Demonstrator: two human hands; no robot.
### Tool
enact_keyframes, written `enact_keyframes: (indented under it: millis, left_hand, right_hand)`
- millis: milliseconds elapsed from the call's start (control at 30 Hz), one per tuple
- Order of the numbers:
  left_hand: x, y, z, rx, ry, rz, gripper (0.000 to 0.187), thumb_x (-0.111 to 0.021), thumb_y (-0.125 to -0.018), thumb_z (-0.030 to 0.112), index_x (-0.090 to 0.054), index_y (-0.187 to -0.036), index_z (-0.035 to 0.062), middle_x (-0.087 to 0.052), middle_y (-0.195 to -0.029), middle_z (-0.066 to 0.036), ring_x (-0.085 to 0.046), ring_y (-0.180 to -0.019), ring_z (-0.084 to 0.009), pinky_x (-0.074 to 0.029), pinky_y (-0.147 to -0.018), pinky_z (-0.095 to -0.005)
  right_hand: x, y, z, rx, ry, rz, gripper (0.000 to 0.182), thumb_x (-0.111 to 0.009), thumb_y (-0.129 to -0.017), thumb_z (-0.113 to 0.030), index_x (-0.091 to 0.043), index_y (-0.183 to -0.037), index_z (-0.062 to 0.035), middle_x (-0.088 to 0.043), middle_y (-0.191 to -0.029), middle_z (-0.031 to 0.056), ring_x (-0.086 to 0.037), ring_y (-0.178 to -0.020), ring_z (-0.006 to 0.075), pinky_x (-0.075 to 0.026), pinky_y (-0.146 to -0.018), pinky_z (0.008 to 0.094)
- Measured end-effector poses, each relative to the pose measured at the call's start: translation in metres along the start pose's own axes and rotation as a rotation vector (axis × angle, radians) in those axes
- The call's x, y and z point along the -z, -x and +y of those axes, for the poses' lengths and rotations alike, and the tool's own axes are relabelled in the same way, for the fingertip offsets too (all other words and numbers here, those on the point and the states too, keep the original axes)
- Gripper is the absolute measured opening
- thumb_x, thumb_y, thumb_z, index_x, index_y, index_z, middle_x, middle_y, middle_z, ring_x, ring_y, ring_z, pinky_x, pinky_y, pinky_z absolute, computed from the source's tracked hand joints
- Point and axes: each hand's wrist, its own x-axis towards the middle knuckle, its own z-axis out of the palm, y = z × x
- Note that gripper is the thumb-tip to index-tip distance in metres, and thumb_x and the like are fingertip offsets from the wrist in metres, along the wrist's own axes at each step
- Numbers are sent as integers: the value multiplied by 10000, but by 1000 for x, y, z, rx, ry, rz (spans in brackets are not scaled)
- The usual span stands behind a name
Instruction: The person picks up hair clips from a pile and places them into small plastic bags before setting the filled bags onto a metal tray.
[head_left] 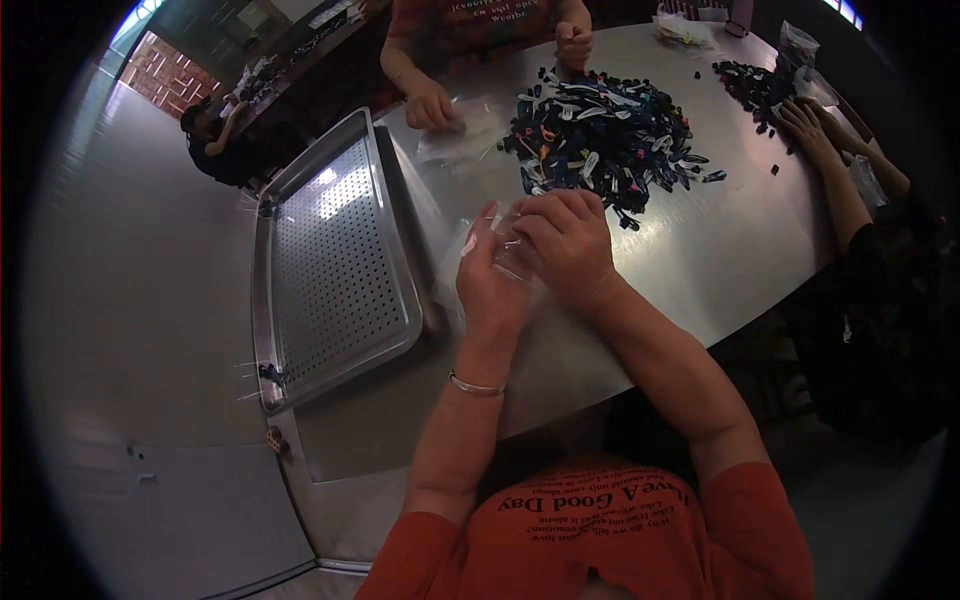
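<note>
My left hand (490,275), with a bracelet on its wrist, grips a clear plastic bag (512,262) over the near part of the metal table. My right hand (568,245) is closed on the same bag from the other side, its fingers bent over the top. Whether anything is inside the bag I cannot make out. Just beyond my hands lies a large heap of small, mostly dark clip-like pieces (600,135), with some white, orange and pink ones among them.
A perforated metal tray (335,240) with a raised rim stands left of my hands. Across the table, a person's hand (430,108) is by more clear bags (465,128). At right, another person's hands (808,130) touch a smaller dark heap (750,90).
</note>
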Motion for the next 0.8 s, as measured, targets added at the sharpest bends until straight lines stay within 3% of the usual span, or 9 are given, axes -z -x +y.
enact_keyframes:
  millis: [133, 267, 333, 600, 667, 767, 800]
  left_hand:
    - [5, -3, 3, 89, 167, -27, 332, -402, -981, 285, -436, -1221, 59, -565, -1083, -123, -567, -953, -209, -481, -829, -346]
    - [5, -1, 3, 79, 107, 6, 316, -429, -974, 316, -458, -1181, 78, -568, -1063, -107, -563, -951, -205, -475, -837, -340]
    - [4, 0, 4, 96, 133, -3, 356, -377, -998, 316, -514, -1157, 28, -588, -1070, -119, -571, -995, -206, -463, -900, -345]
    - [8, -3, 1, 47, 27, 27, 363, -375, -1000, 329, -519, -1126, 21, -588, -1045, -106, -569, -973, -191, -461, -890, -330]
    - [13, -4, 1, 23, -42, 48, 358, -370, -1001, 328, -521, -1113, 23, -587, -1039, -103, -567, -972, -190, -460, -887, -326]
    - [24, -11, 2, 84, 75, -54, 347, -366, -996, 338, -530, -1070, 41, -580, -1032, -103, -556, -972, -216, -447, -877, -388]
    - [22, -11, 2, 98, 94, -62, 347, -366, -996, 338, -530, -1070, 41, -580, -1032, -103, -556, -972, -216, -447, -877, -388]
  right_hand:
    - [1, 0, 0, -8, -38, -27, 186, -720, -613, -128, -579, -733, -123, -585, -854, -1, -561, -809, 194, -404, -782, 345]
    - [2, 0, -5, -43, -111, -55, 196, -740, -620, -143, -567, -712, -119, -584, -851, -1, -559, -798, 198, -403, -769, 350]
    - [0, 2, -2, -37, -104, -50, 200, -744, -623, -150, -565, -708, -118, -581, -845, 1, -558, -795, 199, -403, -765, 352]
    - [0, 2, -2, -34, -74, -22, 211, -751, -624, -172, -567, -710, -114, -567, -828, 10, -551, -791, 206, -402, -752, 357]
    - [-1, 5, 1, -55, -114, -53, 209, -748, -629, -174, -592, -752, -107, -574, -853, 18, -552, -819, 213, -406, -761, 355]
    - [2, 6, 5, -65, -202, -104, 223, -745, -635, -172, -617, -803, -98, -584, -890, 33, -556, -856, 221, -405, -780, 346]
    - [5, 5, 7, -85, -252, -120, 301, -742, -635, -171, -634, -900, -79, -585, -955, 72, -563, -907, 257, -424, -821, 360]
